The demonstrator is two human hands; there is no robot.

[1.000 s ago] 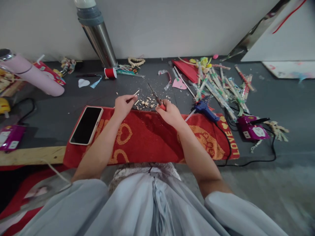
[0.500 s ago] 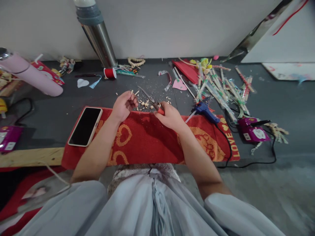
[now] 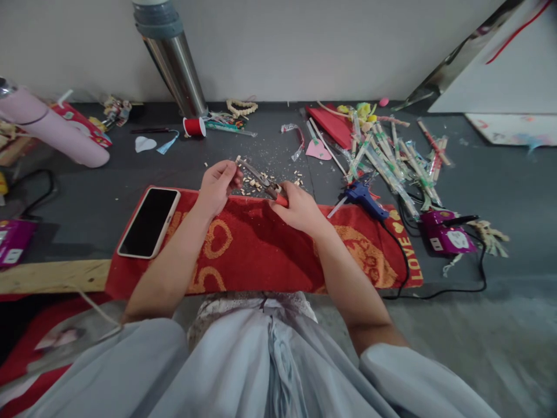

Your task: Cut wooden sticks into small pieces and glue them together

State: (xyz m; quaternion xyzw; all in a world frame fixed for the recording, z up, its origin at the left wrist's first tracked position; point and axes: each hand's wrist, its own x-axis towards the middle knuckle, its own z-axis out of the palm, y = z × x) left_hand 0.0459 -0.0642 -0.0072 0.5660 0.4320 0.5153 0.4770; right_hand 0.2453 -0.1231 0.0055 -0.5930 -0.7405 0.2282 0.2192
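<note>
My left hand pinches a short wooden stick whose tip pokes up past my fingers. My right hand grips the red handles of a pair of scissors, and the blades reach left to the stick's end. Under the blades lies a pile of small cut wooden bits on the dark table. Both wrists rest over a red towel with gold hearts.
A black phone lies on the towel's left end. A blue glue gun, a purple power strip and a heap of wrapped chopsticks sit to the right. A steel flask, red thread spool and pink bottle stand behind.
The scissors swung left and lower until the blades met the stick. My left hand turned the stick more upright and drew it in slightly.
</note>
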